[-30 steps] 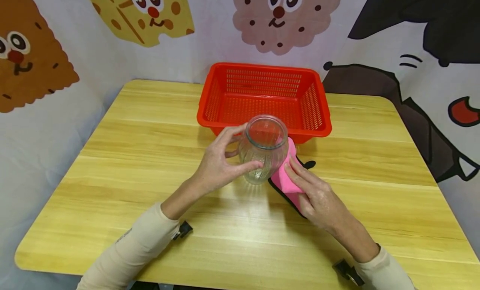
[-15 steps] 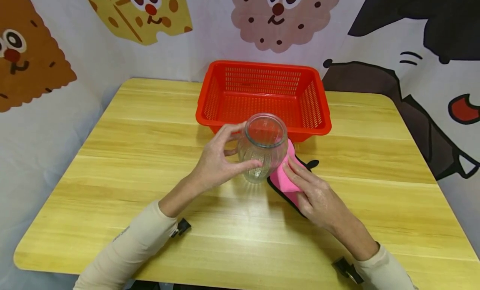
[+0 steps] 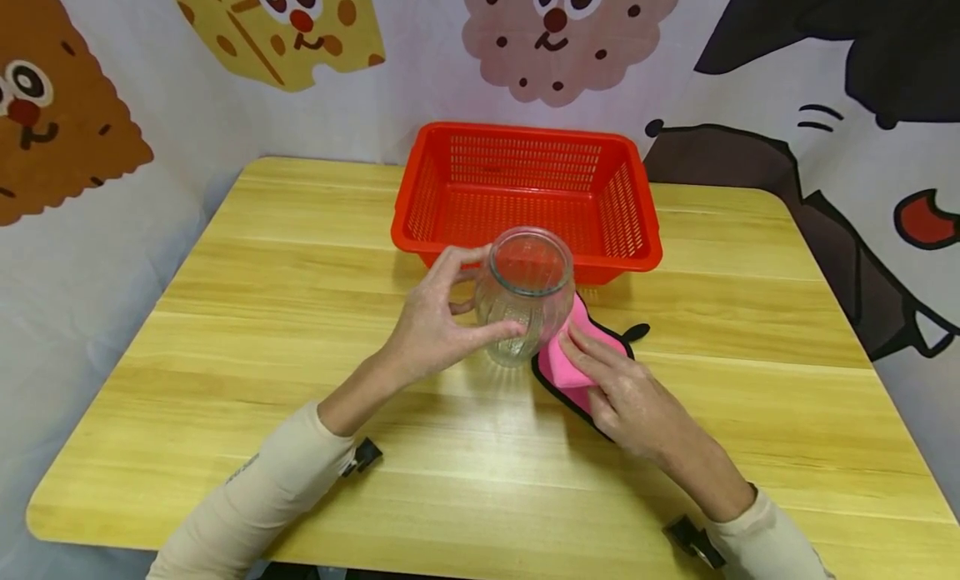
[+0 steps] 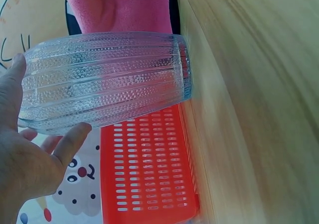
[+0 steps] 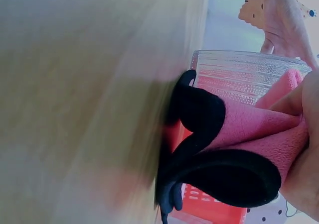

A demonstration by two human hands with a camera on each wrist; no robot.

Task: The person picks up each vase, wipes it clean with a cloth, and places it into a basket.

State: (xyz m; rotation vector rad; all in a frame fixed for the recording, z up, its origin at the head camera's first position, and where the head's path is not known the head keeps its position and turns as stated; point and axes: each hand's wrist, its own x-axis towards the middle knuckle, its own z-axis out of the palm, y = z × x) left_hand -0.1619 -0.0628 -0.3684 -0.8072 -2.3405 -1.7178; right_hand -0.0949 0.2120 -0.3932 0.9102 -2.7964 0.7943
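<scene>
A ribbed, clear glass jar (image 3: 517,322) stands upright on the table, its round mouth open at the top. My left hand (image 3: 438,322) holds it from the left side, thumb at the front and fingers behind. Against the jar's right side my right hand (image 3: 630,397) presses a bunched pink cloth (image 3: 566,367) with black edging, gripped between thumb and fingers. Fluffy folds of the cloth (image 5: 254,129) gather into that grip in the right wrist view, with a black loop (image 5: 187,79) at the edge. The jar's textured wall (image 4: 104,79) shows sideways in the left wrist view.
A red plastic basket (image 3: 525,132) with slotted walls stands right behind the jar. The wooden table (image 3: 225,355) extends to both sides and toward the person. A cloth backdrop (image 3: 427,55) with cartoon faces hangs behind the table.
The right hand has shifted slightly left with the cloth. The cloth's upper end has come down, and its black loop has swung out to the right. The jar and left hand stay in place.
</scene>
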